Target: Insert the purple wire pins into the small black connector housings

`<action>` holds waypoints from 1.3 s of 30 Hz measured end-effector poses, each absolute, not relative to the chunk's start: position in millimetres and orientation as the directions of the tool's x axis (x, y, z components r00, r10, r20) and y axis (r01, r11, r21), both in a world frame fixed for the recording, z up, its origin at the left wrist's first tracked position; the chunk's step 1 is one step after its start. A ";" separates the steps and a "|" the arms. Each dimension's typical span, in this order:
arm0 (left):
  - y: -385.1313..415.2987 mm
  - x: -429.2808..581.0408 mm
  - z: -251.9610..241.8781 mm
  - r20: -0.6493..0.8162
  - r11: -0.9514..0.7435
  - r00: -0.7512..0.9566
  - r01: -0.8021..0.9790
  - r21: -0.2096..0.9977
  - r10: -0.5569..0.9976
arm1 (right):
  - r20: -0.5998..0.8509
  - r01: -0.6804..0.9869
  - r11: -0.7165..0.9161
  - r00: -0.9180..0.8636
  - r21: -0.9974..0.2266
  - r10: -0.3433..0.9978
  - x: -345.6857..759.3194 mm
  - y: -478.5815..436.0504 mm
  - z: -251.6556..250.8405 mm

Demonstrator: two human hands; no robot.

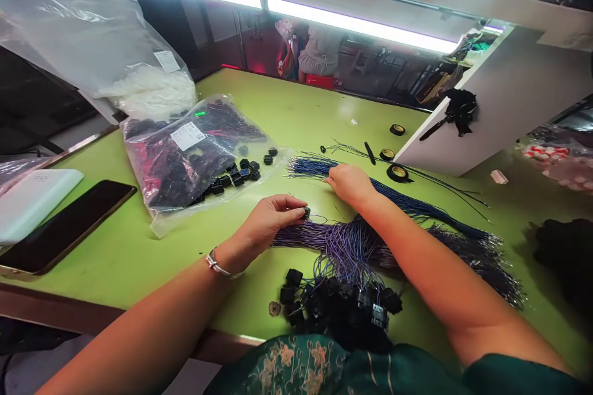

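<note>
My left hand [273,219] pinches a small black plug connector [306,213] between thumb and forefinger, and a thin wire loops out to the right beside it. Farther right, my right hand [349,185] is closed with curled fingers at a bundle of dark blue wires [308,166]; its fingertips are partly hidden, so what they grip is unclear. Below both hands lies a bundle of purple wires [301,235]. Its bent strands run toward a heap of black connectors [333,299] near my body.
A clear plastic bag [185,166] of black connectors lies behind my left hand, with loose connectors [238,176] at its mouth. A phone [65,225] rests at left. Black tape rolls [397,172] sit beside a white panel [500,99]. More wire bundles [482,259] lie under my right forearm.
</note>
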State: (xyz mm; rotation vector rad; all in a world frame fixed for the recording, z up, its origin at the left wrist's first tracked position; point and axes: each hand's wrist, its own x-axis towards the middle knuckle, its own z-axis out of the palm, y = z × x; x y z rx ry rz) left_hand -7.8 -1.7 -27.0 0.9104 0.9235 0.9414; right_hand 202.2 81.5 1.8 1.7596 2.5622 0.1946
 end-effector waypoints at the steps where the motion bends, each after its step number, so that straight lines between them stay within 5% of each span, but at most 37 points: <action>1: -2.1 -7.6 -27.4 -0.230 0.309 0.304 -0.247 0.918 0.925 | 0.058 0.921 0.373 -0.381 0.111 0.923 201.7 78.0 2.6; 9: -10.3 0.3 -24.0 -0.210 0.291 0.347 -0.198 0.936 0.914 | 0.114 0.743 0.453 -0.461 -0.492 0.880 170.1 56.2 13.4; 18: -11.3 -2.9 -20.5 -0.200 0.276 0.381 -0.157 0.948 0.903 | 0.121 0.503 0.309 -0.371 -0.807 0.921 135.2 43.9 18.9; 24: -7.0 -6.1 -22.2 -0.221 0.318 0.330 -0.277 0.907 0.918 | 0.085 0.415 0.170 -0.215 -0.894 0.973 164.5 20.1 13.6; 30: -2.2 -6.0 -20.8 -0.265 0.359 0.271 -0.406 0.840 0.925 | 0.149 0.478 0.210 -0.164 -0.853 0.975 182.5 3.9 -3.4; 39: 3.0 -8.4 -23.2 -0.233 0.364 0.318 -0.458 0.811 0.919 | 0.087 0.452 0.205 -0.267 -0.868 0.960 181.4 2.2 -14.2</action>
